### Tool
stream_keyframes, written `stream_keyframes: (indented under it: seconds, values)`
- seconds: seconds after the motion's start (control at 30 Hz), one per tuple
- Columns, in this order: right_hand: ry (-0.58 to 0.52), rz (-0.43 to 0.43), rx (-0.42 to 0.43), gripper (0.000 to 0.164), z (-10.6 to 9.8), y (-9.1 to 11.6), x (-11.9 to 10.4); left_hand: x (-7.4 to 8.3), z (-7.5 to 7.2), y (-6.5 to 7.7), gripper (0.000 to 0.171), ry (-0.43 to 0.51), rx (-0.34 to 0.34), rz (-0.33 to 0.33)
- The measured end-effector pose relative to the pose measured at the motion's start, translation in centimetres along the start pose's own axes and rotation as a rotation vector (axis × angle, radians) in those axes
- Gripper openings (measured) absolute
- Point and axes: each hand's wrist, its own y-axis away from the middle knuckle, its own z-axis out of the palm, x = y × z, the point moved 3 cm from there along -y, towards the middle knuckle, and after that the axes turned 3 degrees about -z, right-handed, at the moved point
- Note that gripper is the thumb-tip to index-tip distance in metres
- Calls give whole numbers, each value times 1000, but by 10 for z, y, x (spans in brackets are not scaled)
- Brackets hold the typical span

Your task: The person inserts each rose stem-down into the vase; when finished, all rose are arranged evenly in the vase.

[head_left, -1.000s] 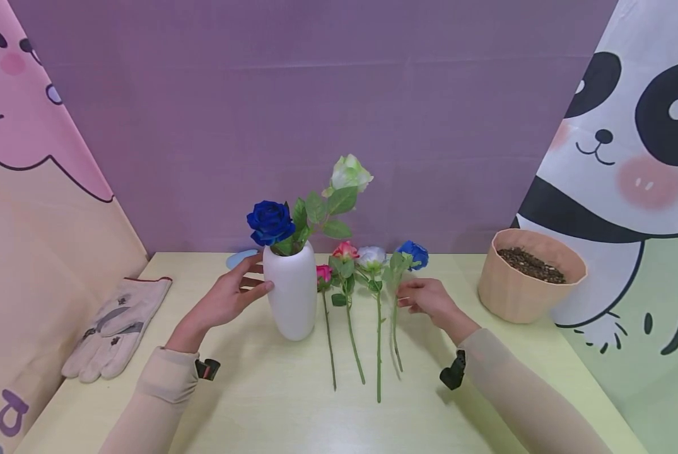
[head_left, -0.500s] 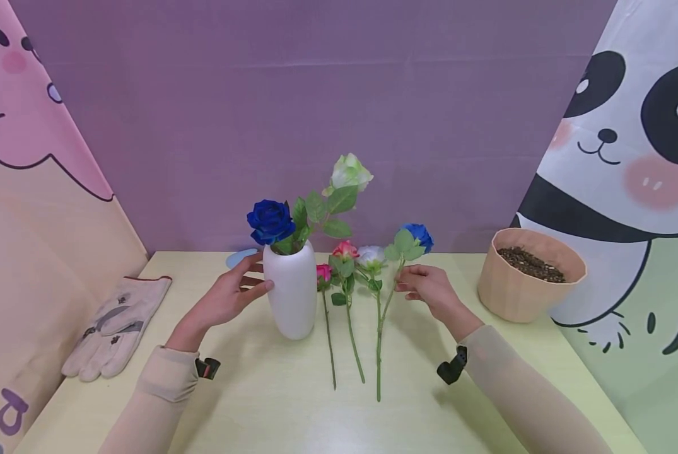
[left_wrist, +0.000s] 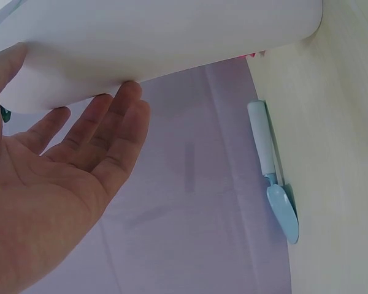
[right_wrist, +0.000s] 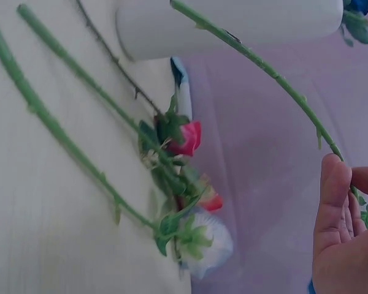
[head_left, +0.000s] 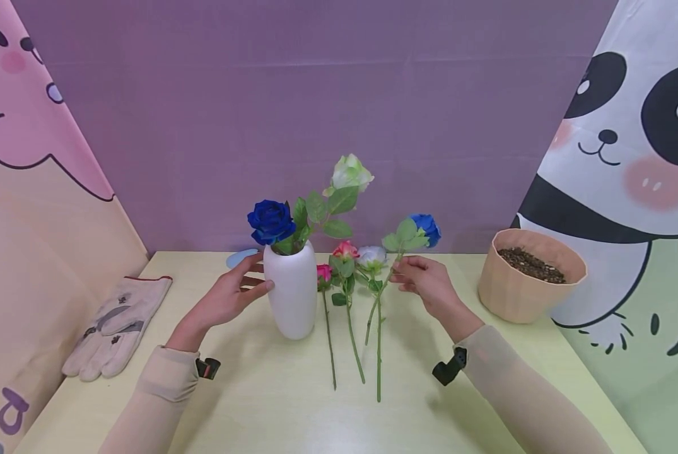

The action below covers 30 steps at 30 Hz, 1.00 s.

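A white vase (head_left: 291, 296) stands upright on the table with a dark blue rose (head_left: 271, 222) and a pale green-white rose (head_left: 351, 174) in it. At its left side, my left hand (head_left: 225, 299) touches the wall with thumb and relaxed fingertips. My right hand (head_left: 426, 282) pinches the stem of a blue artificial rose (head_left: 426, 229) between thumb and fingers; in the right wrist view its green stem (right_wrist: 270, 70) is raised off the table, its lower end overlapping the vase. Lying between vase and right hand are a pink rose (head_left: 324, 273), a coral rose (head_left: 345, 250) and a white flower (head_left: 371, 257).
A peach pot (head_left: 509, 293) with dark soil stands at the right back. Work gloves (head_left: 117, 328) lie at the left. Behind the vase lies a small light-blue trowel (left_wrist: 283, 211), partly hidden in the head view. A purple cloth (head_left: 339, 82) hangs behind the table.
My right hand has lifted the blue rose off the table; its bloom has risen and tilted right while the stem's lower end has swung left. My left hand stays at the vase.
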Motion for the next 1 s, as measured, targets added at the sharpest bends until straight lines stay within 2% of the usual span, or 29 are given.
stream_keyframes:
  seconds: [0.23,0.6,0.8,1.0]
  values:
    - [-18,-12,-9,35,8,5,-11,0,-1,0,73,0,-5,18]
    - [-33,-23,-26,30,12,10,-16,-4,2,-9,80,139,-73,52]
    - [-28,-34,-28,29,11,11,-17,-5,4,-13,88,175,-107,74]
    - [-30,-30,-22,28,11,12,-17,-3,5,-15,88,198,-116,71]
